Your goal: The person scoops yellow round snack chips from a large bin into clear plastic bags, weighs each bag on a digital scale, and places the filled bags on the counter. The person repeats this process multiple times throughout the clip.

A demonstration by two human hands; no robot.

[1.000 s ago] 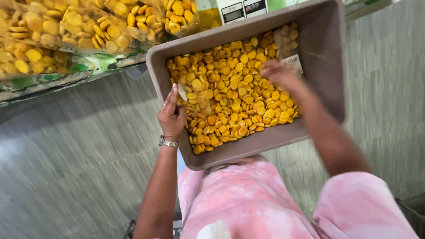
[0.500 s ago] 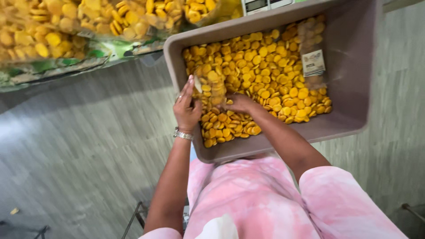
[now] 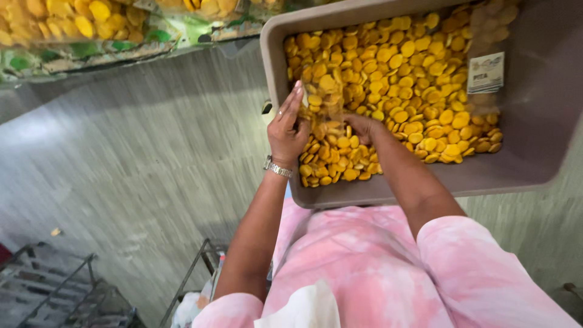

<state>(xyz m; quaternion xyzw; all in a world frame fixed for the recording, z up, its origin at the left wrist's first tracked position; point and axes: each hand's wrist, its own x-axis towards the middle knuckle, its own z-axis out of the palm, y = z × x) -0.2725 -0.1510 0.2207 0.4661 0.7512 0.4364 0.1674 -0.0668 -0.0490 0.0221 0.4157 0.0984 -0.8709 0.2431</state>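
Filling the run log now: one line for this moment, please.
left hand: holds clear bag open | right hand: in yellow round biscuits | grey tub: on lap

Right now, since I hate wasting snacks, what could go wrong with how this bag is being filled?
1. The left hand holds the clear bag open near the tub's rim; yellow discs pushed by the right hand could miss and drop to the floor.
2. The tub appears to rest on the lap, so it might tip.
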